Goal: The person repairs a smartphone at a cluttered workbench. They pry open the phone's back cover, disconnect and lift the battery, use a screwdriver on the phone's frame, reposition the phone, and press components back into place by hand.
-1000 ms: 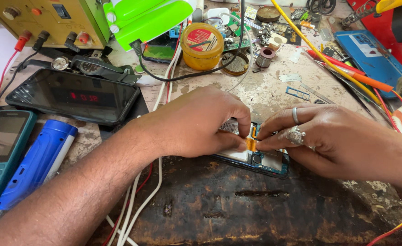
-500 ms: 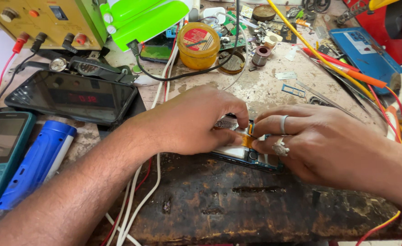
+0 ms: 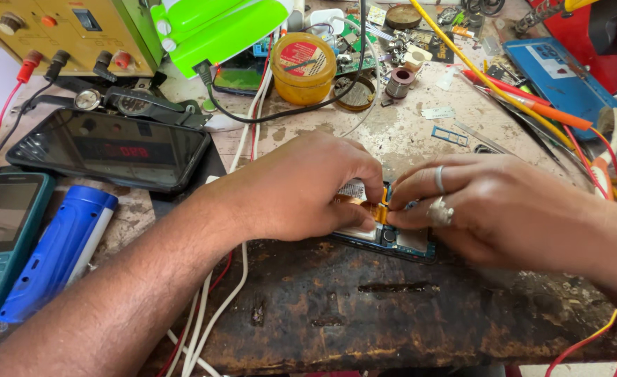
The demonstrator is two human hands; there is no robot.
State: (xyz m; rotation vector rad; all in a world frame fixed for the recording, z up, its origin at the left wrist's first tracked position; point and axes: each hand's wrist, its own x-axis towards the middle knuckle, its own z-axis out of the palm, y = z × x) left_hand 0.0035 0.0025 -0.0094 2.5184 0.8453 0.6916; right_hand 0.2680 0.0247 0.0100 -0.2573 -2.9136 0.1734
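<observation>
Opened blue-framed mobile phone [image 3: 392, 241] lying back-up on the scarred dark wooden bench edge [image 3: 364, 307], its inner board exposed. Left hand [image 3: 301, 188] and right hand [image 3: 490, 206] meet over it, fingertips of both pinched on a small orange flex strip [image 3: 378, 211]. Cover already off; the strip appears not yet settled, and reassembly remains. Yellow round tin [image 3: 303, 66] stands behind.

both hands meet over an opened phone [image 3: 392, 241] on the worn bench [image 3: 364, 314]. left hand [image 3: 301, 185] presses its near end; right hand [image 3: 490, 202] pinches an orange ribbon [image 3: 379, 209] on it. black tablet [image 3: 109, 148] lies well left of the phone.
</observation>
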